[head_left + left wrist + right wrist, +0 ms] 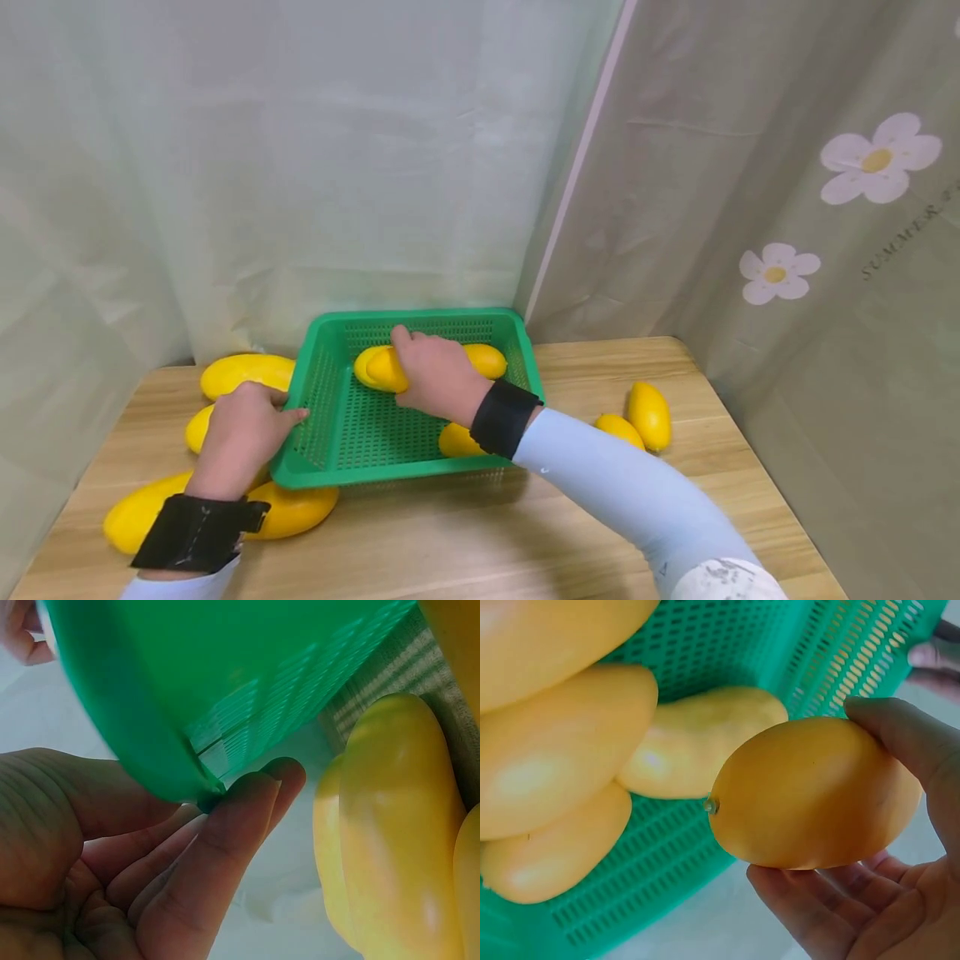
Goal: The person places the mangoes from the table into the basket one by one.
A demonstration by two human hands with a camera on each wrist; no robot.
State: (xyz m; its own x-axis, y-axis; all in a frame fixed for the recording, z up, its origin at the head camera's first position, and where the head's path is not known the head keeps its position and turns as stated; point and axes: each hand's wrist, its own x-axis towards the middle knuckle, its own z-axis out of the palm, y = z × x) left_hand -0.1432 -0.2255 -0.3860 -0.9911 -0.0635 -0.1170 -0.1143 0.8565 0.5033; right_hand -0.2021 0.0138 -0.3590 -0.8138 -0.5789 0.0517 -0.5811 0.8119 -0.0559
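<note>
A green perforated plastic basket stands on the wooden table and looks slightly tilted, its left side raised. My left hand pinches the rim at its left side between thumb and fingers. Over the basket's inside, my right hand grips a yellow mango with thumb on one side and fingers on the other. Several more mangoes lie in the basket, one of them near its front wall, partly hidden by my right wrist.
Several larger yellow fruits lie left of the basket, close around my left hand and wrist. Two mangoes sit on the table to the right. A pale curtain hangs right behind the basket.
</note>
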